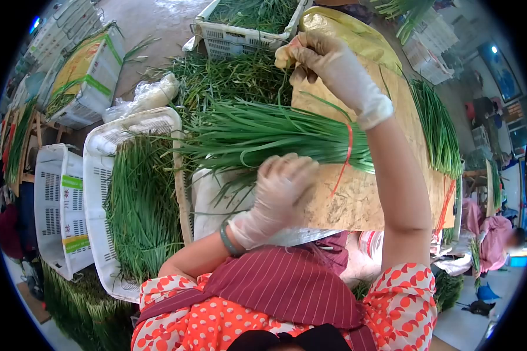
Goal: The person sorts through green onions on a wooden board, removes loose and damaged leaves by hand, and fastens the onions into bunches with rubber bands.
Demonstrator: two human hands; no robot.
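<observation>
A bundle of long green garlic chives point(275, 136) lies across a wooden board point(357, 202), its leaves pointing left. A red tie point(349, 143) goes round it near the pale stem end. My left hand point(281, 190), in a thin whitish glove, is at the near side of the leaves, palm down, fingers stretched and slightly blurred; it grips nothing I can see. Above the far side of the bundle, my gloved right hand point(328, 67) is raised with its fingers pinched together. A yellowish covering or scrap shows at its fingertips; what they hold is unclear.
At left, a white crate point(91, 169) holds more chives, beside another white crate point(52, 205). Loose leaves point(231, 82) pile beyond the board, below a further crate point(240, 41). Another chive bundle point(439, 128) stands at the board's right edge, near a yellow sack point(357, 29).
</observation>
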